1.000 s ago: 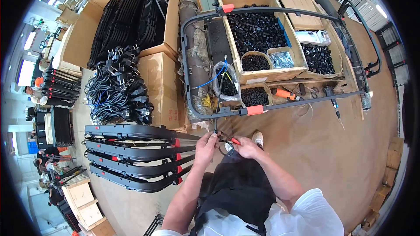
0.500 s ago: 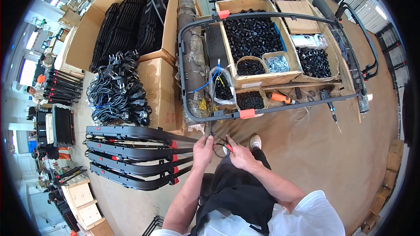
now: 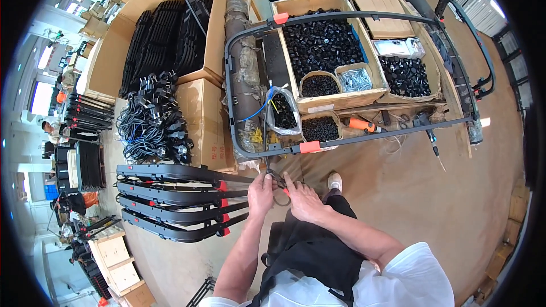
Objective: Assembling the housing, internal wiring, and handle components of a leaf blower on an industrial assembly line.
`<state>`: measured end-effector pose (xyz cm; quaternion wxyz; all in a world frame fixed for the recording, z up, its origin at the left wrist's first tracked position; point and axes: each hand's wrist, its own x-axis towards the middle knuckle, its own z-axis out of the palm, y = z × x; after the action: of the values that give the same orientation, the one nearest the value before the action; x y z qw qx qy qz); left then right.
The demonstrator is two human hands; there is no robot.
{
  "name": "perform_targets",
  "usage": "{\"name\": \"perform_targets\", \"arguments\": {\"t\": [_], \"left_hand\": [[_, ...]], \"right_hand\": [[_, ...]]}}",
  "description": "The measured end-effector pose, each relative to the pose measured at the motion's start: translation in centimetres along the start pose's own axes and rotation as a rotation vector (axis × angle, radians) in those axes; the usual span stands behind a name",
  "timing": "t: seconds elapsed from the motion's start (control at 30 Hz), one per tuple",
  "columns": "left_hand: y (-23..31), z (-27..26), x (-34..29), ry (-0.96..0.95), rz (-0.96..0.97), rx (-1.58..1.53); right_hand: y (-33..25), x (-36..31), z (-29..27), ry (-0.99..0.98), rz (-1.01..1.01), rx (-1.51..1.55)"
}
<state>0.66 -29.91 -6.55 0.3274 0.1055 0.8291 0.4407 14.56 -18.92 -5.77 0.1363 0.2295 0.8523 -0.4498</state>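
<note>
My left hand point(image 3: 261, 194) is closed on a black cable point(image 3: 266, 160), just below the near bar of a large black frame point(image 3: 375, 136). The cable runs up over that bar toward blue and yellow wires by a clear bag of small black parts point(image 3: 282, 109). Close beside it, my right hand point(image 3: 306, 203) is closed around red-handled pliers point(image 3: 286, 193). Their dark head meets the cable at my left fingertips; whether the jaws are shut is too small to make out. Red pads are on the frame's near and far bars.
Boxes of black caps point(image 3: 324, 37) and silver screws point(image 3: 355, 79) stand inside the frame. An orange-bodied tool point(image 3: 364, 124) and a power screwdriver point(image 3: 424, 122) lie near its front bar. Left are bundled plug cables point(image 3: 153, 116), stacked black frames point(image 3: 170, 196) and a large carton point(image 3: 108, 51).
Both hands have shifted slightly left and closer together. The pliers have moved up to the cable at my left fingers. The whole view has shifted a little.
</note>
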Motion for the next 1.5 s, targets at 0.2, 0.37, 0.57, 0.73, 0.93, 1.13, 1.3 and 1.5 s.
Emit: {"name": "perform_targets", "arguments": {"t": [0.2, 0.37, 0.57, 0.73, 0.93, 1.13, 1.3, 1.5], "left_hand": [[-0.5, 0.0, -0.1, 0.069, 0.031, 0.038], [-0.6, -0.4, 1.0, 0.095, 0.209, 0.262], [-2.4, -3.5, 2.8, -0.077, 0.222, 0.141], [5.9, -6.4, 5.3, 0.147, 0.395, 0.404], [8.0, -5.1, 11.1, -0.099, 0.807, 1.125], [6.8, -5.5, 13.6, -0.232, 0.739, 0.928], [5.8, -4.7, 14.1, -0.131, 0.787, 0.883], [6.5, -4.0, 13.8, -0.155, 0.696, 0.923]], "right_hand": [[-1.5, -1.2, -3.1, -0.039, -0.044, -0.143], [-1.7, -1.3, -2.9, 0.026, -0.021, -0.026], [-2.9, -1.2, -1.4, 0.129, -0.05, -0.03], [-5.2, -1.9, 0.1, 0.308, 0.022, -0.071], [-8.0, -0.9, 3.2, 0.479, 0.134, -0.109], [-9.8, 0.0, 4.5, 0.56, 0.221, -0.155], [-10.7, 0.7, 5.4, 0.592, 0.276, -0.23], [-12.2, 2.4, 6.6, 0.588, 0.392, -0.33]]}}
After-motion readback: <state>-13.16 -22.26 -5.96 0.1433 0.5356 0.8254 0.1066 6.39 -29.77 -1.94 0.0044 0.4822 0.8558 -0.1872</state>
